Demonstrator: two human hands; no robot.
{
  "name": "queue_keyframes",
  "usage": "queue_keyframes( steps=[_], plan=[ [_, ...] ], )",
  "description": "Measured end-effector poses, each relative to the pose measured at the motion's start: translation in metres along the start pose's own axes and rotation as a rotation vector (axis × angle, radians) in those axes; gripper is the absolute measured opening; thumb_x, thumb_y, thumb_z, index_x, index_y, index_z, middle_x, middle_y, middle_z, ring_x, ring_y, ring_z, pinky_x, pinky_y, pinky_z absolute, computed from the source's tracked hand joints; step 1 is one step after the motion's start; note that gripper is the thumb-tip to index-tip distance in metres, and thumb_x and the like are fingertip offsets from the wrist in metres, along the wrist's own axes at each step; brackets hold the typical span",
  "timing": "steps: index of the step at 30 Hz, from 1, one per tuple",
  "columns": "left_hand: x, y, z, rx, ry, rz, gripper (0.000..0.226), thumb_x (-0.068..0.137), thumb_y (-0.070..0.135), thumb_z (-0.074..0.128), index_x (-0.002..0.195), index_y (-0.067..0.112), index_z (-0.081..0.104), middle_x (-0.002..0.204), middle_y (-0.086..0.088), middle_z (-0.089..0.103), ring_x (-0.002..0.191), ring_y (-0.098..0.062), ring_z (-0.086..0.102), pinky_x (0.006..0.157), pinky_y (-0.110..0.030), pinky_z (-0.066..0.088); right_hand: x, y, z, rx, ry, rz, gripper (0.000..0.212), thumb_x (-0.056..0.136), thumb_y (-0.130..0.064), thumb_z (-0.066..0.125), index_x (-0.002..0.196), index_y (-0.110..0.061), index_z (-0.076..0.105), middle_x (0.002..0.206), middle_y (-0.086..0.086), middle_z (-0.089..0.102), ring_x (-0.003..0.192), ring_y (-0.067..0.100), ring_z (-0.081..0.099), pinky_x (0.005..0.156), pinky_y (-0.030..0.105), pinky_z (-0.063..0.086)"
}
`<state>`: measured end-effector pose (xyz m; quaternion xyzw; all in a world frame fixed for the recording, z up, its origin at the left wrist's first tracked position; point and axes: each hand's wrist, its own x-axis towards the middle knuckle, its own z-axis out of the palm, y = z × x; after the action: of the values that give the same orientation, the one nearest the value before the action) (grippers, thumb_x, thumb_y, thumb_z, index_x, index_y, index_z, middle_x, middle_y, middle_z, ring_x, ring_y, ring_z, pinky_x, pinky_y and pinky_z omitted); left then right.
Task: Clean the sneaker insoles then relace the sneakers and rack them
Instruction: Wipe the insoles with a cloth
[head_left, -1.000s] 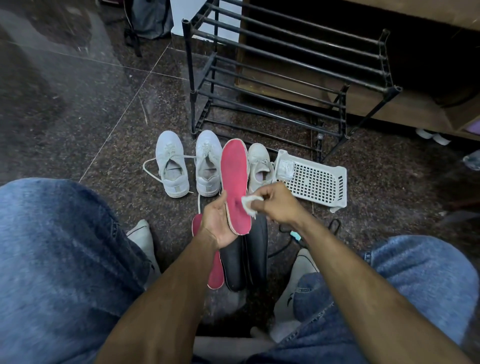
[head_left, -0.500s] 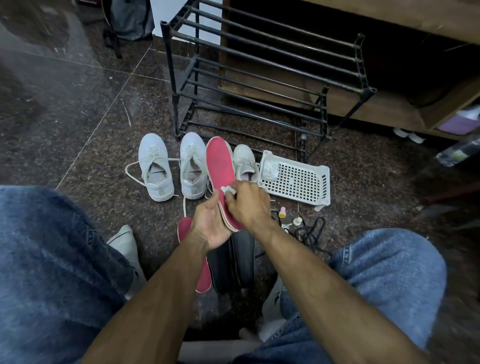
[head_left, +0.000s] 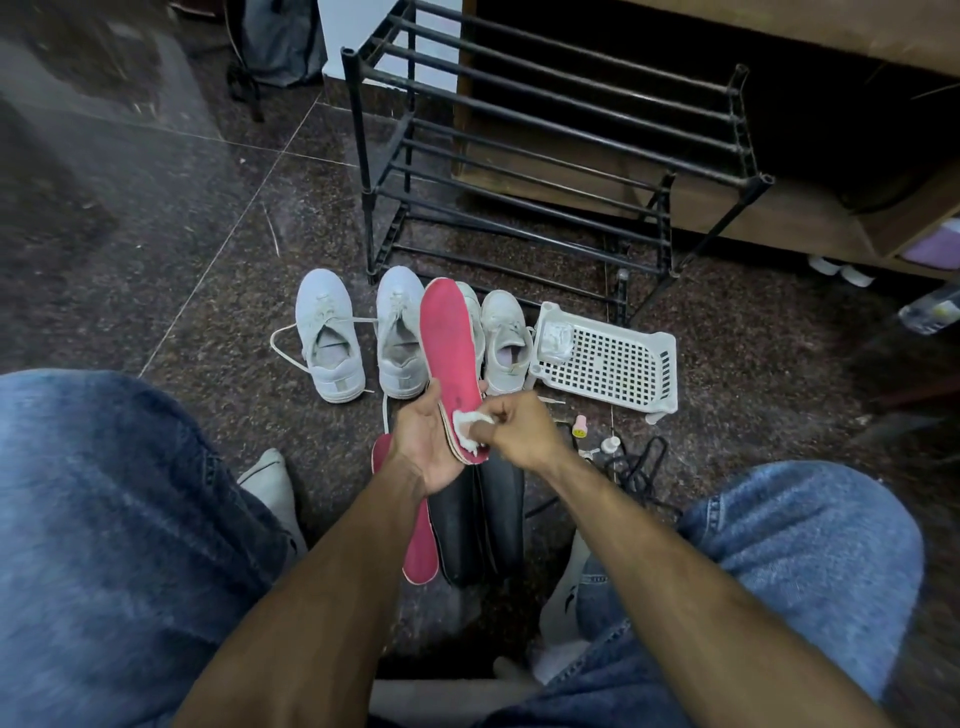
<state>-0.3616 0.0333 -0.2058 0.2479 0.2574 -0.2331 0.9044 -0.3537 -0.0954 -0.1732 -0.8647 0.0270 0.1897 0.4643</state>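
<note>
**Insole wiping under way, lacing and racking still ahead**

Black metal rack (head_left: 545, 156) stands bare. White sneakers (head_left: 332, 348) sit before it, apparently unlaced, insoles out. Left hand (head_left: 431, 447) grips the pink insole (head_left: 449, 353) by its heel, fingers curled around the edge; right hand (head_left: 511, 428) pinches a white wipe (head_left: 470, 422) against it. Other insoles (head_left: 478, 525) lie below, seemingly awaiting cleaning.

Sneakers (head_left: 332, 343) line the floor (head_left: 156, 260) before the rack (head_left: 545, 171), a basket (head_left: 618, 364) to their right; spare insoles (head_left: 467, 530) lie nearer the person, below the raised insole (head_left: 449, 348).
</note>
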Motion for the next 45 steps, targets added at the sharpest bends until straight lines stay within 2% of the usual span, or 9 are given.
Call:
queue_keyframes(
  steps=[8,12,15,20,24,29,37,42,45],
  plan=[
    [-0.007,-0.008,0.003,-0.009,-0.049,-0.004,0.053,0.102,0.044,0.028,0.126,0.007,0.057,0.109,-0.014,0.069,0.1,-0.028,0.066,0.092,-0.043,0.047,0.003,-0.022,0.007,-0.655,0.198,-0.184,0.022,0.091,-0.034,0.054,0.099,-0.02,0.069,0.094,0.009,0.071,0.087,0.033,0.065,0.074,0.037,0.049],
    [-0.005,0.001,0.008,0.035,-0.044,0.024,0.056,0.101,0.043,0.029,0.132,0.003,0.052,0.121,-0.016,0.063,0.111,-0.029,0.06,0.097,-0.042,0.046,0.003,-0.02,0.018,-0.283,0.269,-0.011,0.014,0.087,-0.032,0.061,0.085,-0.024,0.072,0.079,0.0,0.073,0.075,0.025,0.067,0.068,0.036,0.055],
    [-0.004,0.002,0.005,-0.014,-0.008,0.05,0.054,0.101,0.043,0.031,0.114,0.0,0.06,0.095,-0.013,0.07,0.091,-0.026,0.067,0.085,-0.039,0.049,0.002,-0.006,0.021,-0.03,0.104,0.022,0.014,0.082,-0.02,0.069,0.069,-0.025,0.072,0.073,-0.001,0.074,0.07,0.025,0.069,0.07,0.044,0.057],
    [-0.001,-0.009,0.004,-0.055,-0.039,0.042,0.052,0.1,0.043,0.031,0.112,0.002,0.061,0.1,-0.014,0.068,0.091,-0.027,0.068,0.086,-0.04,0.049,-0.001,-0.003,0.008,-0.289,0.097,-0.081,0.014,0.085,-0.025,0.064,0.093,-0.023,0.076,0.073,-0.006,0.069,0.065,0.017,0.061,0.065,0.03,0.052],
    [-0.005,-0.024,0.006,-0.046,-0.087,-0.009,0.051,0.102,0.044,0.028,0.115,0.009,0.064,0.109,-0.013,0.07,0.099,-0.027,0.068,0.083,-0.04,0.053,0.007,-0.024,0.009,-0.637,0.24,-0.156,0.025,0.093,-0.033,0.053,0.109,-0.024,0.07,0.095,0.012,0.071,0.09,0.034,0.065,0.077,0.039,0.052],
    [-0.004,-0.019,-0.001,-0.036,-0.08,0.001,0.053,0.101,0.044,0.031,0.135,0.01,0.054,0.129,-0.015,0.061,0.123,-0.031,0.055,0.103,-0.045,0.043,0.019,-0.038,0.006,-0.476,0.15,-0.009,0.02,0.09,-0.031,0.06,0.102,-0.02,0.072,0.094,0.005,0.072,0.086,0.028,0.067,0.072,0.031,0.051],
    [-0.001,-0.007,-0.011,-0.021,0.005,0.006,0.057,0.1,0.046,0.034,0.112,-0.001,0.064,0.105,-0.016,0.068,0.094,-0.029,0.068,0.084,-0.042,0.053,0.001,-0.011,-0.009,-0.364,-0.33,-0.075,0.005,0.08,-0.012,0.072,0.079,-0.013,0.077,0.065,-0.003,0.064,0.056,0.012,0.055,0.056,0.031,0.048],
    [-0.001,-0.008,-0.004,-0.019,0.016,0.008,0.053,0.099,0.044,0.036,0.111,0.002,0.066,0.104,-0.017,0.068,0.093,-0.03,0.063,0.089,-0.042,0.044,-0.002,-0.013,-0.034,0.099,-0.172,0.02,0.005,0.086,-0.004,0.066,0.085,-0.003,0.071,0.056,0.008,0.06,0.037,0.009,0.045,0.037,0.019,0.034],
    [-0.002,-0.009,-0.003,-0.057,0.015,-0.004,0.054,0.099,0.043,0.036,0.124,0.0,0.058,0.111,-0.018,0.066,0.098,-0.03,0.063,0.092,-0.042,0.048,-0.006,-0.007,-0.02,-0.167,-0.187,-0.107,0.01,0.085,-0.012,0.07,0.094,-0.01,0.074,0.074,0.004,0.067,0.054,0.011,0.055,0.051,0.023,0.042]
  ],
)
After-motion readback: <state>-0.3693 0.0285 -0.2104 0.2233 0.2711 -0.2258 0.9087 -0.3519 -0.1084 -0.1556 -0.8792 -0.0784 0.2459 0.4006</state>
